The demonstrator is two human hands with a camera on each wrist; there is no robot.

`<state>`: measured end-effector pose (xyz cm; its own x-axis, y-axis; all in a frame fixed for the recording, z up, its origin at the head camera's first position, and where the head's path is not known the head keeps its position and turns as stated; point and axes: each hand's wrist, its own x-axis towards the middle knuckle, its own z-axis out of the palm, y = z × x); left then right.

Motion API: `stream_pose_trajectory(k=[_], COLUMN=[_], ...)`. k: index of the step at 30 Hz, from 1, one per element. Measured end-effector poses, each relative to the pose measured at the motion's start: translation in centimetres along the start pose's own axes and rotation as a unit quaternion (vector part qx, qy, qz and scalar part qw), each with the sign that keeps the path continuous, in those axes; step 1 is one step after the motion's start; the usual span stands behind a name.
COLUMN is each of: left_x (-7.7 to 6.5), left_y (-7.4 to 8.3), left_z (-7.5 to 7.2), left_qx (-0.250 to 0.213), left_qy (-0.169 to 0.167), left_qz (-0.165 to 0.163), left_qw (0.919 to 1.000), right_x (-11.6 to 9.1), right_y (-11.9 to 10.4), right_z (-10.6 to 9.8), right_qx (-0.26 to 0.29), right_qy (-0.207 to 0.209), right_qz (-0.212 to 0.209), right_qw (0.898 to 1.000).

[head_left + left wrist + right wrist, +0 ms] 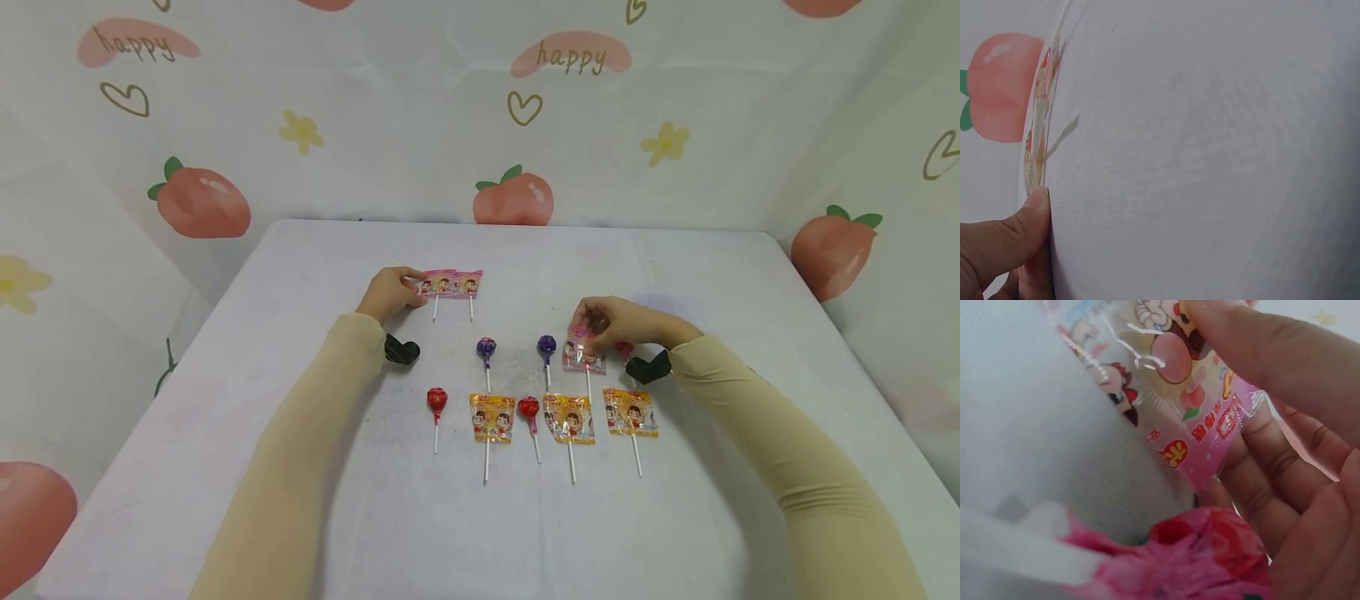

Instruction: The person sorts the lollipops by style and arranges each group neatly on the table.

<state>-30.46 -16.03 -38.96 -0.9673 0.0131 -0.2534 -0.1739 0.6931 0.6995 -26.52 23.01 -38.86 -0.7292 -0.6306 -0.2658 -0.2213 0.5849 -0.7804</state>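
Fingers [1279,467] of the right hand [624,321] are pinched on the pink packet [579,357] at its far end, likely leaving its stick [588,386] free, just right of the right purple lollipop [546,343]. Beyond that lollipop, leftward, 2 packets [444,282] are pinched by the left hand [388,293], perhaps for steadiness; forearms [300,425] are angled inward.

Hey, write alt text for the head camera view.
A person's left hand pinches a pink-packaged lollipop beside another toward the back of a white table; the right hand grips a third. Yellow-packaged lollipops, red lollipops and purple lollipops lie nearby.
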Motion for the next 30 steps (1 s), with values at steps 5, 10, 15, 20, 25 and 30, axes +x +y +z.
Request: stream_pose_trajectory(k=[5, 10, 15, 20, 25, 30], left_x=[0.0, 0.0, 0.1, 0.0, -0.1, 0.0], left_y=[0.1, 0.0, 0.0, 0.1, 0.2, 0.1], left_z=[0.0, 0.0, 0.0, 0.0, 0.1, 0.0], left_qx=[0.0, 0.0, -0.002, 0.002, 0.003, 0.0], left_qy=[-0.001, 0.0, 0.001, 0.003, 0.004, 0.002], left_qz=[0.006, 0.004, -0.003, -0.003, -0.007, -0.01], left_qw=[1.0, 1.0, 1.0, 1.0, 1.0, 1.0], right_x=[0.0, -0.1, -0.3, -0.6, -0.7, -0.9], right_y=[0.1, 0.1, 0.0, -0.4, -0.5, -1.0], right_z=[-0.3, -0.4, -0.5, -0.8, -1.0, -1.1], right_qx=[0.008, 0.015, 0.013, 0.006, 0.014, 0.009], right_qy=[0.012, 0.022, 0.048, 0.084, 0.109, 0.125], right_qz=[-0.001, -0.005, -0.017, -0.037, -0.049, -0.041], right_qw=[1.0, 1.0, 0.999, 0.996, 0.993, 0.991])
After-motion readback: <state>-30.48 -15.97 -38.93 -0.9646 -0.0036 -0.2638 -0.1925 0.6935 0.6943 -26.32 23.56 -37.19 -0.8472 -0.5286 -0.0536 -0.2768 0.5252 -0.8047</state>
